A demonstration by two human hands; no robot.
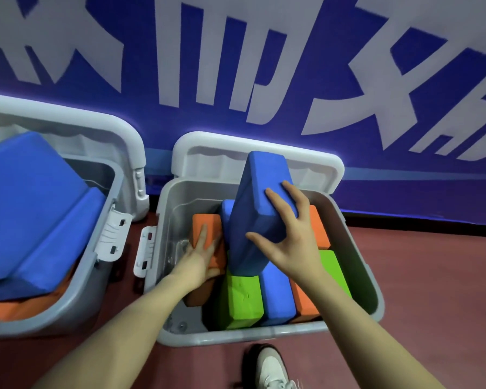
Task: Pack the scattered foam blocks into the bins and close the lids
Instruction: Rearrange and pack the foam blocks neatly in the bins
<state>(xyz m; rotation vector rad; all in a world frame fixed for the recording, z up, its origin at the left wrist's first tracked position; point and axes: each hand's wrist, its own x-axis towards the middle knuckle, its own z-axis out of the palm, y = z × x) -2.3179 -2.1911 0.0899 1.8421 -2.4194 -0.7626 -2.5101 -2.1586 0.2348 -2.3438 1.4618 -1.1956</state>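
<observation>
Blue wall [348, 153] with big pale lettering across the back, dark red floor [421, 290] below it. Two grey bins on the floor against the wall, both lids tipped back open.

Left bin [96, 276], at 9 o'clock: stuffed with large blue foam blocks [31, 209] poking above the rim, orange foam underneath, a sliver of green at the far left edge. Its lid [76, 119] leans on the wall; white latch [113, 237] hangs on the side facing the other bin.

Centre bin [264, 334]: lid [197, 155] up at 12 o'clock, white latch [146, 251] on its 9 o'clock side. Inside, packed side by side along the near half: green block [243, 300], blue block [277, 294], orange block [303, 301], another green [334, 268] at 3 o'clock.

Right hand [289, 237] grips a long blue block [257, 209], thumb on the near face, fingers spread over the top, block tilted up and resting end-down inside the bin. Left hand [202, 256] lies with straight fingers pressed flat on an orange block [208, 234] at the bin's 9 o'clock side.

White shoe [270, 369] at 6 o'clock, just outside the bin.
</observation>
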